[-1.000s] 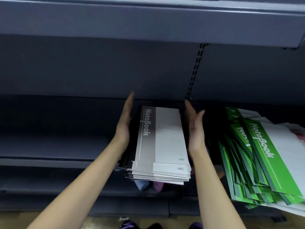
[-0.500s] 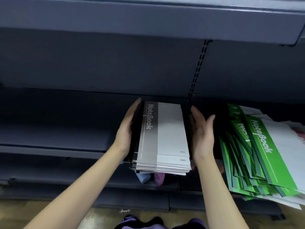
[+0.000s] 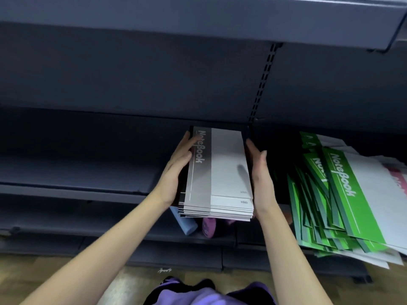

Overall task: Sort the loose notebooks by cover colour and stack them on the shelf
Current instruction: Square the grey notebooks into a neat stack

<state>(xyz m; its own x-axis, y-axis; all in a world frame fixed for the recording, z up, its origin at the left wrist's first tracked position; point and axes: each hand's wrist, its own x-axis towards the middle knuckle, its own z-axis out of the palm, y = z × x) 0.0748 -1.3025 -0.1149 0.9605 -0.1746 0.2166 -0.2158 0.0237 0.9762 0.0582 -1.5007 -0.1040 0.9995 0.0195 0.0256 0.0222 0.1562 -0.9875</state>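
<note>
Two hands bracket the grey notebook stack [image 3: 217,172], which lies on the dark shelf [image 3: 77,172] with its near edge overhanging the shelf lip. The left hand [image 3: 176,170] lies along the stack's left edge, with its fingers curled onto the top cover over the printed title. The right hand [image 3: 261,175] presses flat against the right edge, fingers straight and close together, holding nothing.

Step in hand, as judged: squaring and seating the grey stack. The covers are nearly flush, with one lower cover stepped out at the near end.

Next move, as judged: push the stack back until the overhang is gone, keeping both sides confined so that the thin covers do not fan. The green notebooks [image 3: 343,194], lying in a splayed heap on the same shelf well to the right, with a white and pink cover [image 3: 396,179] partly hidden among them, then call for the same treatment.

Compared with one second ago: both hands stood apart from the stack with fingers extended; they have closed in onto its sides, and the left fingers have wrapped over the top cover. The stack sits slightly deeper on the shelf. The green heap has not changed.
</note>
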